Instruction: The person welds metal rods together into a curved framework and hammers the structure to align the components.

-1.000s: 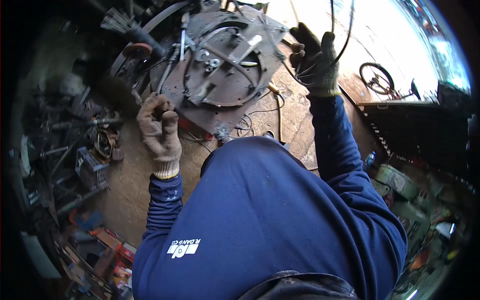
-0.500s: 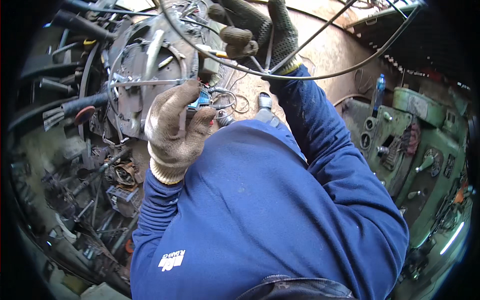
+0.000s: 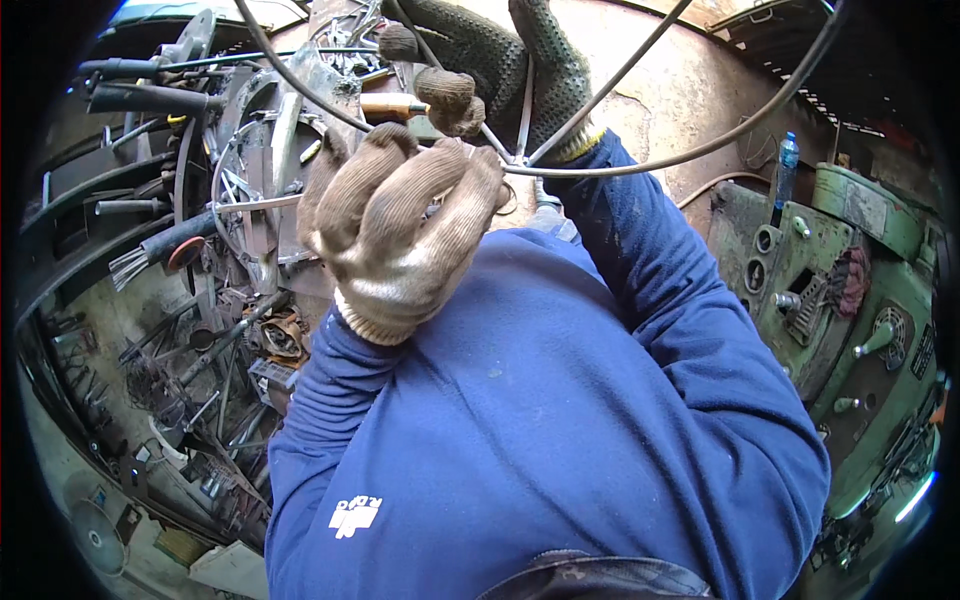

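A large hoop of thin metal rod point(image 3: 745, 135) is held up in front of me, with straight rods point(image 3: 630, 78) meeting at a joint beside its near rim. My right hand point(image 3: 500, 75), in a dark dotted glove, has its fingers curled round the rods. My left hand point(image 3: 400, 220), in a worn beige knit glove, bends its fingers over the hoop's near left rim and covers that stretch. A flat metal strip point(image 3: 258, 203) runs up to the left glove's thumb side; whether it touches the hand is hidden.
On the left, a cluttered metal bench point(image 3: 265, 150) carries bars and a wooden handle point(image 3: 390, 105). A red disc point(image 3: 186, 253) is beside it, with scrap metal point(image 3: 200, 420) on the floor below. At right stands a green machine point(image 3: 850, 290) with a blue-capped bottle point(image 3: 785, 170).
My left hand has moved right and curled its fingers over the hoop's rim, from a more open pose beside it. The right hand keeps its grip on the rods. The view has shifted slightly.
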`<state>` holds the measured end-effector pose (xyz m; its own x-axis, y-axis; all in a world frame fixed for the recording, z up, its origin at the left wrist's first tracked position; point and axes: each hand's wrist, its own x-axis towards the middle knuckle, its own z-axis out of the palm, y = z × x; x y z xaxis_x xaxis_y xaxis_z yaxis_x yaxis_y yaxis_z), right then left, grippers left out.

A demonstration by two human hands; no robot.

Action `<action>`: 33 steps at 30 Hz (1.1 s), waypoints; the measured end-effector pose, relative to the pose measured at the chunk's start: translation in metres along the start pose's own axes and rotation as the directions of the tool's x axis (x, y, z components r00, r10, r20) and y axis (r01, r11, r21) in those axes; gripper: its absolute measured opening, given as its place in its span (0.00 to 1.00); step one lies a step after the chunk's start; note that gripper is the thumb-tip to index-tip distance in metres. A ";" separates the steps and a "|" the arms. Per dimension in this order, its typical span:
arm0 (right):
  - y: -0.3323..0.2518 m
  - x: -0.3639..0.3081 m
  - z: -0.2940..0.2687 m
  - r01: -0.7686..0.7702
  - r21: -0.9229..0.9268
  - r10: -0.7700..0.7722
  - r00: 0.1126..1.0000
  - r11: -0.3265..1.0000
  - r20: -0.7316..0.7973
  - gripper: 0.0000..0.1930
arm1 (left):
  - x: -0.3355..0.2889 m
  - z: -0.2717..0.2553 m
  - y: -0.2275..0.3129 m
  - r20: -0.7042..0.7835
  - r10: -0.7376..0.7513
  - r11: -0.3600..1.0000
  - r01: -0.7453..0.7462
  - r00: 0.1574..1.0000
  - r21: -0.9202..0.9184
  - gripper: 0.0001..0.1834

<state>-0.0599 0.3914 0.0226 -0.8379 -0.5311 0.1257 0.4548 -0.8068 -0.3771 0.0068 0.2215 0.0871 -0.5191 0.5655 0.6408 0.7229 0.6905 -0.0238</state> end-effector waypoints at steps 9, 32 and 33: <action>0.008 -0.001 -0.027 0.183 -0.425 -0.123 0.979 0.886 0.164 0.31 | 0.017 0.013 0.000 -0.008 -0.208 0.972 0.205 0.978 -0.115 0.18; -0.036 -0.068 0.001 -0.655 -0.223 0.601 0.753 0.721 -0.268 0.45 | 0.022 0.013 -0.015 0.395 -0.799 0.199 0.819 0.454 -0.538 0.11; -0.058 -0.071 0.008 -0.673 -0.411 0.587 0.739 0.615 -0.331 0.36 | 0.020 0.010 -0.017 0.371 -0.764 0.320 0.810 0.528 -0.492 0.12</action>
<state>-0.0242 0.4741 0.0427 -0.4524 -0.7801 -0.4321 0.7193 -0.0329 -0.6939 -0.0208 0.2260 0.0928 -0.9955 -0.0618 0.0715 0.0354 0.4574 0.8886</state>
